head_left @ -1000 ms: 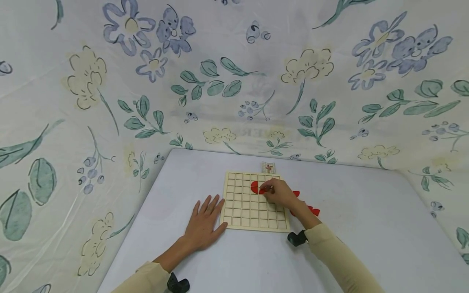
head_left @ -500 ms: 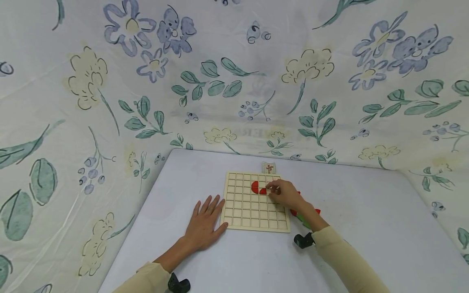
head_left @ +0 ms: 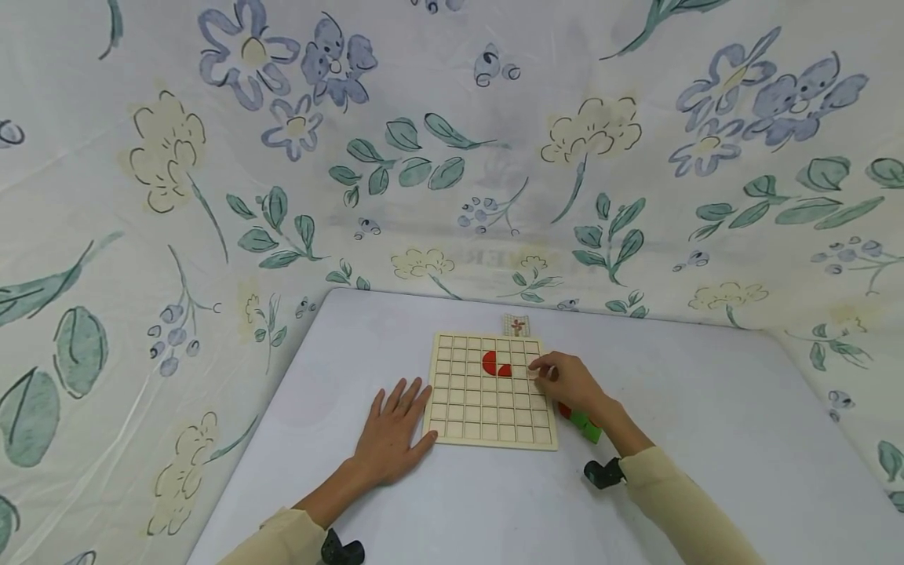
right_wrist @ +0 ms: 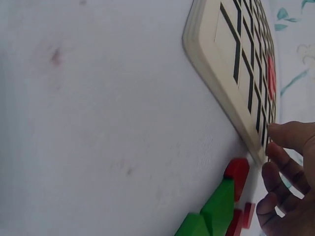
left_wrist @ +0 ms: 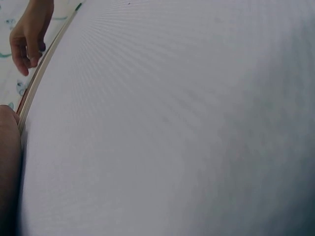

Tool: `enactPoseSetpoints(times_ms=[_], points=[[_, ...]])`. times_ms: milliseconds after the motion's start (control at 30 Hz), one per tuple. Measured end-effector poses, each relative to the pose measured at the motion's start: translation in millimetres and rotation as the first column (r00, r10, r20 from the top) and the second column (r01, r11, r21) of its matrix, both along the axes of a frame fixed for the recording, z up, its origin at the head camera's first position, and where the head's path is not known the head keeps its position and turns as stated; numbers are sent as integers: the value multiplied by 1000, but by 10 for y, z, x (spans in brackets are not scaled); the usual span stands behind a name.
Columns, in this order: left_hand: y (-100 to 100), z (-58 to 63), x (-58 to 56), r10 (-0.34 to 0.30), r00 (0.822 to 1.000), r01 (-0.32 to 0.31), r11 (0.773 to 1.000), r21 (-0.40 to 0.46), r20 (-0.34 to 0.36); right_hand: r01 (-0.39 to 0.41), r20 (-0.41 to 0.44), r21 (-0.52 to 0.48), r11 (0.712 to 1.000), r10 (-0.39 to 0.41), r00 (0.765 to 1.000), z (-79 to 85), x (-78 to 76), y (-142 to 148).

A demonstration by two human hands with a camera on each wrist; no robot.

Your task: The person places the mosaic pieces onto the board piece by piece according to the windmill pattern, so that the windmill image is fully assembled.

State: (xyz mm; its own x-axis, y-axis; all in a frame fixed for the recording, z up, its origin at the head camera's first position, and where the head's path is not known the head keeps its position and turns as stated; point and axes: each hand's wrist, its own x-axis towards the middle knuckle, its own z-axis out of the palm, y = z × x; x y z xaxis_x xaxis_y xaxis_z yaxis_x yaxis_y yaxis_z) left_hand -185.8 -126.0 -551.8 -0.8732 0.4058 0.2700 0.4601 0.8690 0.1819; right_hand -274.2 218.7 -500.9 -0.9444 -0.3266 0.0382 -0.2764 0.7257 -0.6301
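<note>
A pale wooden grid board lies on the white table. Red shapes sit in its cells: a half-round pair and, beside it, a quarter-round piece. My left hand rests flat with fingers spread, its fingertips and thumb at the board's left edge. Over the right edge hovers my right hand, its fingers bent loosely; in the right wrist view a gap shows between thumb and fingers, with nothing held. Below that hand lie green pieces and red pieces, partly hidden by it in the head view.
A small patterned card with a red motif lies behind the board's far edge. White table surface extends to the right. Floral cloth hangs behind and at the sides.
My right hand has let go of the red quarter-round piece on the board and moved right to the board's edge, uncovering that piece and some green ones. The left hand has stayed still.
</note>
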Motion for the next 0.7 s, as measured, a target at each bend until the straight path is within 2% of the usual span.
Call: enactPoseSetpoints(times_ms=[167, 367, 700], points=[[-7, -8, 1, 1, 1000, -1, 1000, -2, 3, 11, 20, -17, 1000, -11, 1000, 27, 41, 108], [-9, -34, -14, -4, 1000, 4, 1000, 4, -7, 73, 31, 48, 996, -74, 997, 27, 25, 250], [-2, -42, -22, 9, 1000, -9, 1000, -12, -1, 100, -4, 110, 989, -100, 995, 38, 46, 571]])
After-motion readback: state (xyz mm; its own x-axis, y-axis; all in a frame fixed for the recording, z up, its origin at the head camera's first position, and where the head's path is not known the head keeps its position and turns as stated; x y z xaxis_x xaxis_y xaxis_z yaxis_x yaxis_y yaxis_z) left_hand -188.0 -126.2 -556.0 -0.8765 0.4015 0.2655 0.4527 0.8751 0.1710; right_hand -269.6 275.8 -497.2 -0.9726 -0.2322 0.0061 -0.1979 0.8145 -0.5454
